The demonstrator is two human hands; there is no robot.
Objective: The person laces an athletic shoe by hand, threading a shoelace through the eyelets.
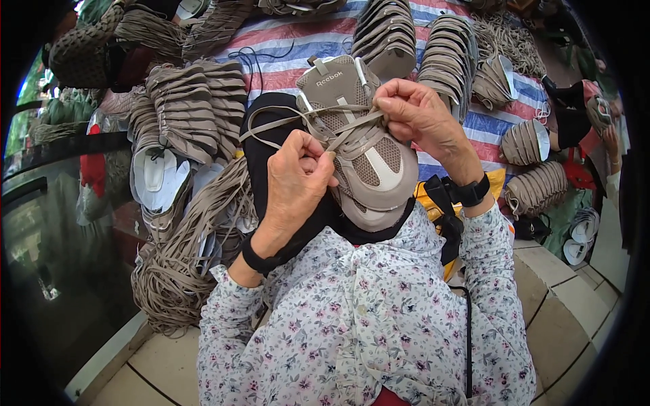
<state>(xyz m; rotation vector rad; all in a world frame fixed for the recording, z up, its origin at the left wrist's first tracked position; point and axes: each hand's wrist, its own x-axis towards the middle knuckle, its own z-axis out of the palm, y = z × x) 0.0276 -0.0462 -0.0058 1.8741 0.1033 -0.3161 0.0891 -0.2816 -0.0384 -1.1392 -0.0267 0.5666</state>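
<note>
A grey-beige shoe upper with mesh panels lies across my dark-trousered lap, its toe toward me and its tongue pointing away. Another toe edge shows just beneath it. A flat beige shoelace crosses the lower eyelets, and a loose loop swings out on the left. Beside the left edge of the upper, my left hand pinches one part of the lace. At the right eyelet row, my right hand pinches lace between thumb and forefinger. Both hands are closed.
A thick bundle of beige shoelaces hangs at the left, below stacked shoe uppers. More nested uppers lie on the striped sheet ahead. Tangled laces sit at the far right. A dark glossy panel stands left.
</note>
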